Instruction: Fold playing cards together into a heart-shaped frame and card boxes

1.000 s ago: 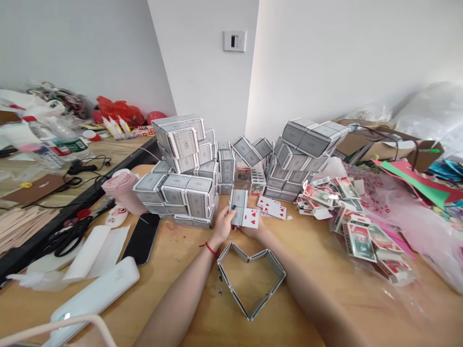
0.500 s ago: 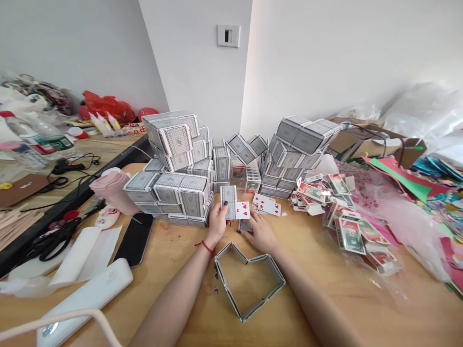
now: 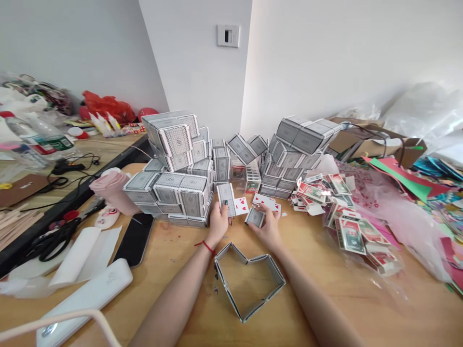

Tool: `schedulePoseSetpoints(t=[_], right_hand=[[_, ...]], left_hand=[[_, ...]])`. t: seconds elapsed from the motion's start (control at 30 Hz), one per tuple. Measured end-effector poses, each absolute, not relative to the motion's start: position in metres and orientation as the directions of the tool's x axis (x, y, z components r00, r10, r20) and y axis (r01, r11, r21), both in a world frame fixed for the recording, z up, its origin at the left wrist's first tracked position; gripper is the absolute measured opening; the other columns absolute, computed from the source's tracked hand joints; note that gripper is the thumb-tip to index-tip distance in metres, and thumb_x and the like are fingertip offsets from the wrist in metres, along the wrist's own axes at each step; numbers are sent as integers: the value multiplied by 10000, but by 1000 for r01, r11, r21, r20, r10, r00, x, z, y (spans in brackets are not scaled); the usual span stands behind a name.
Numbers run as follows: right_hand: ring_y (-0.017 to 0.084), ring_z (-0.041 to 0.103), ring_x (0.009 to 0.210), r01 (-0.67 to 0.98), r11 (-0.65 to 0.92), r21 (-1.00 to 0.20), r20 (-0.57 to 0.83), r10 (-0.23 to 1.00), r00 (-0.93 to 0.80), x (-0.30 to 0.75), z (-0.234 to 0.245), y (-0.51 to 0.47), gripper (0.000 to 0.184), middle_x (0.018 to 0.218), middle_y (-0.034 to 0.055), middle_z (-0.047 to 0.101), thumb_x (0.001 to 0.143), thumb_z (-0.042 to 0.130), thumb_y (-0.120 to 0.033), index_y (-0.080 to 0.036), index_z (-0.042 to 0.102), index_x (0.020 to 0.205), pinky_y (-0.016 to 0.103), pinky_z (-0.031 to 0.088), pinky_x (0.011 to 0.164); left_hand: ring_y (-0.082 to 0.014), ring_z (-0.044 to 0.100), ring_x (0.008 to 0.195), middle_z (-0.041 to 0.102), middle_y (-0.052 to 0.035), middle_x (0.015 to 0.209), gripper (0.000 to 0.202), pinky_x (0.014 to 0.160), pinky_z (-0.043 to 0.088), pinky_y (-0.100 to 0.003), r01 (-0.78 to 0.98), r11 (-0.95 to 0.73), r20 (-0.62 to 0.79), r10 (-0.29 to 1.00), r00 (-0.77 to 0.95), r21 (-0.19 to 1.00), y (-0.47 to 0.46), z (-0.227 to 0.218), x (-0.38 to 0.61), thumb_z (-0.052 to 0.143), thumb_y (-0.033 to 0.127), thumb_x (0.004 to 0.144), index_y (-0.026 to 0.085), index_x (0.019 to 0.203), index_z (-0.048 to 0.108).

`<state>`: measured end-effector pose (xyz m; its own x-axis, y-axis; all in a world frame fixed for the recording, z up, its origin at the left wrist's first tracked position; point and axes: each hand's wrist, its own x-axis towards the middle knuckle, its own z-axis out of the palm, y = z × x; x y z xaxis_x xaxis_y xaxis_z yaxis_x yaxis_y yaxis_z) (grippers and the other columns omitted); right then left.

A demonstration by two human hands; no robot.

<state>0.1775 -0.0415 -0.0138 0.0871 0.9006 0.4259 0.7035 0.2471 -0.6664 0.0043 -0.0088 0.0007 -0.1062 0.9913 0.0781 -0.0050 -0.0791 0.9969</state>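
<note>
Before a pale wall (image 3: pixel 195 62), at a wooden table (image 3: pixel 318 255) in the head view, gripped a patterned card (image 3: pixel 225 193) and a heart-suit card (image 3: pixel 241 206) in the left hand (image 3: pixel 219 222). Pinched a patterned piece (image 3: pixel 254 218) in the right hand (image 3: pixel 270 230), near loose face-up cards (image 3: pixel 265 198). Had a heart-shaped card frame (image 3: pixel 274 271) standing between both forearms (image 3: pixel 177 289).

– Begin at the back.
– See a grey wall (image 3: pixel 72 43) on the left, a pale column (image 3: pixel 195 72) in the middle bearing a white plate (image 3: pixel 228 36), and a whiter wall (image 3: pixel 347 62) on the right.
– And furniture?
– Note a light wooden desk (image 3: pixel 325 279) in front and, adjoining at left, a grained tabletop (image 3: pixel 108 156) with a dark edge (image 3: pixel 14 246).
– Lit how?
– Softly, brighter toward the right.
</note>
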Motion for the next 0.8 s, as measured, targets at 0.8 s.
schedulePoseSetpoints(t=[0.8], right_hand=[[283,434,1023,738,314,-598,526,848,66,179,-10,-43,448,1030,79,583,683,647,-387,-216,513,1075,468,327,912]], left_hand=[[-67,408,389,448,59,521,249,370,313,-181,-44,-8,9,999,35,999,-4,1,-3,496,398,798,183,688,434]])
